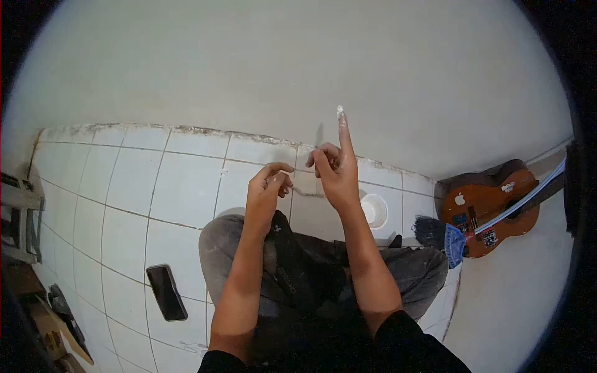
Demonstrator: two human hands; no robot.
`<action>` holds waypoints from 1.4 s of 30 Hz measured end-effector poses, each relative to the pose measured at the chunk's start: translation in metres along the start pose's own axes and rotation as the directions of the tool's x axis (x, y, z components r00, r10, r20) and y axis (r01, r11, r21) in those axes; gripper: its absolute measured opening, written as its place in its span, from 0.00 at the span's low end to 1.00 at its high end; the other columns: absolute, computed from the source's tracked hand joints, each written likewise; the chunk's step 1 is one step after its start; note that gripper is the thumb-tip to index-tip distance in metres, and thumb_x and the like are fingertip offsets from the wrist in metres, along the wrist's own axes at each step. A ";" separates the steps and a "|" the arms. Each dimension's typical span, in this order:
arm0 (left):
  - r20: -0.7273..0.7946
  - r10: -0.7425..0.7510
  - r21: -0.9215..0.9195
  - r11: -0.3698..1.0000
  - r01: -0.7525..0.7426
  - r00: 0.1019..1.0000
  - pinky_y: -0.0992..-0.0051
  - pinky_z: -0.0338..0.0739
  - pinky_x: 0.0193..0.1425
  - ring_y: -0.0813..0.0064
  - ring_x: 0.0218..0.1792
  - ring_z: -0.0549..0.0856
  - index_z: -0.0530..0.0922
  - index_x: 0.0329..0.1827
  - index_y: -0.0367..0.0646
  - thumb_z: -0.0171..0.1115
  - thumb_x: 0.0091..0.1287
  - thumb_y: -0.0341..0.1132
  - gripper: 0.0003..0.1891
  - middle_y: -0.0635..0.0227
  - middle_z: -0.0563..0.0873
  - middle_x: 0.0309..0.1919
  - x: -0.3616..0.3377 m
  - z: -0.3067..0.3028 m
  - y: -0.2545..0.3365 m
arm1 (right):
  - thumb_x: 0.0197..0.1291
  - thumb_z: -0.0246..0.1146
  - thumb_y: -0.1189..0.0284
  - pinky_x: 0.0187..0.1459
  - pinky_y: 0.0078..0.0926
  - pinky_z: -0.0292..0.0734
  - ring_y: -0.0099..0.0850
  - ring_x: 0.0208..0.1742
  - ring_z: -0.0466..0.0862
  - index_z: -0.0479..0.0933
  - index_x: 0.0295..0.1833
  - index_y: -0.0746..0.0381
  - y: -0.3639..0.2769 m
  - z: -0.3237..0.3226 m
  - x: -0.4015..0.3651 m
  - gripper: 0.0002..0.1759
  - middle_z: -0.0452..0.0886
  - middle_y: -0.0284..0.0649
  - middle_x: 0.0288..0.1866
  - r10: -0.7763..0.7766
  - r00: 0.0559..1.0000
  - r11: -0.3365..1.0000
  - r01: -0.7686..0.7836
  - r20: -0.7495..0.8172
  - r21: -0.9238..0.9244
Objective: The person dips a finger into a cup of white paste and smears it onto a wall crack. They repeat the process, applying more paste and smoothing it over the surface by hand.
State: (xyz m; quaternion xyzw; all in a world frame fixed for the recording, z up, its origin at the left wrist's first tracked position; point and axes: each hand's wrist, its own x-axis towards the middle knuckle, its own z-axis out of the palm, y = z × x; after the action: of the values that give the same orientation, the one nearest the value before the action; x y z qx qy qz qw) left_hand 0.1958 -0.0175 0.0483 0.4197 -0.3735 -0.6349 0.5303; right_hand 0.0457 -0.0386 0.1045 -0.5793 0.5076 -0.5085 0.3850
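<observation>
My right hand [336, 165] is raised before the wall, its index finger stretched upward and the other fingers curled. A dab of white paste [340, 110] sits on that fingertip, and white smears run down the finger. To its left, my left hand [267, 186] hovers over my lap, fingers loosely bent, thumb apart, with small white specks on it; nothing is in it. Below my right hand, a small white tub [374, 210] stands on the tiled floor near my knee. Its contents are hard to make out.
The pale wall [261, 74] meets the white tiles [180, 186] along a rough, stained joint. A phone [166, 292] lies at the left. On the right, a broom [451, 241] rests by a brown guitar [485, 205]. Wooden furniture [18, 217] stands at the far left.
</observation>
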 end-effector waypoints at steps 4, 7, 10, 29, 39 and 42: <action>0.010 -0.001 -0.081 0.997 0.001 1.000 0.81 0.70 0.37 0.83 0.30 0.74 0.81 0.46 0.39 0.53 0.72 0.33 0.09 0.73 0.78 0.29 -0.004 -0.001 0.001 | 0.61 0.60 0.76 0.33 0.27 0.77 0.28 0.28 0.82 0.38 0.82 0.60 -0.001 0.009 0.016 0.49 0.80 0.38 0.27 -0.089 0.988 0.934 0.040 -0.124 -0.354; 0.026 -0.002 -0.099 0.995 0.005 1.000 0.81 0.70 0.37 0.84 0.31 0.75 0.81 0.46 0.40 0.53 0.73 0.32 0.09 0.74 0.79 0.29 -0.005 -0.002 0.004 | 0.56 0.62 0.72 0.30 0.30 0.78 0.34 0.25 0.83 0.35 0.81 0.63 -0.003 0.015 0.033 0.54 0.81 0.38 0.27 -0.099 0.979 0.701 -0.060 -0.181 -0.710; 0.036 -0.007 -0.084 0.996 0.010 0.999 0.81 0.70 0.38 0.83 0.31 0.75 0.81 0.46 0.41 0.53 0.73 0.32 0.09 0.74 0.79 0.29 -0.004 -0.001 0.004 | 0.54 0.63 0.68 0.30 0.35 0.78 0.40 0.27 0.84 0.32 0.80 0.68 -0.005 0.020 0.044 0.57 0.83 0.37 0.29 -0.113 0.978 0.573 -0.082 -0.178 -0.815; 0.047 -0.011 -0.118 0.993 0.016 0.999 0.83 0.70 0.38 0.86 0.31 0.74 0.80 0.46 0.40 0.51 0.74 0.31 0.09 0.74 0.80 0.29 -0.005 -0.001 0.004 | 0.55 0.64 0.63 0.25 0.40 0.77 0.44 0.22 0.84 0.28 0.79 0.67 0.009 0.027 0.074 0.60 0.83 0.47 0.22 -0.045 0.987 0.267 -0.136 -0.153 -0.954; 0.035 0.085 0.019 0.996 -0.086 0.996 0.80 0.72 0.39 0.81 0.32 0.75 0.81 0.48 0.39 0.52 0.73 0.34 0.11 0.71 0.80 0.31 -0.009 -0.004 0.002 | 0.55 0.58 0.61 0.37 0.43 0.81 0.45 0.33 0.87 0.37 0.72 0.87 -0.025 0.049 0.080 0.54 0.84 0.45 0.25 -0.014 0.990 0.255 -0.129 -0.137 -0.958; -0.031 0.045 -0.063 0.997 -0.046 0.999 0.79 0.72 0.40 0.81 0.32 0.76 0.81 0.44 0.38 0.51 0.72 0.31 0.10 0.71 0.80 0.30 -0.016 -0.005 0.005 | 0.57 0.54 0.62 0.40 0.42 0.82 0.40 0.35 0.87 0.47 0.73 0.82 -0.026 0.051 0.110 0.47 0.86 0.44 0.27 0.157 0.985 0.289 -0.120 -0.076 -0.950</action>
State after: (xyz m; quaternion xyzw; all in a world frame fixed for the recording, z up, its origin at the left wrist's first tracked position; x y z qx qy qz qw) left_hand 0.2032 -0.0031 0.0535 0.4033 -0.3546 -0.6280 0.5632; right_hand 0.0976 -0.1452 0.1414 -0.6563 0.7513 -0.0664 0.0192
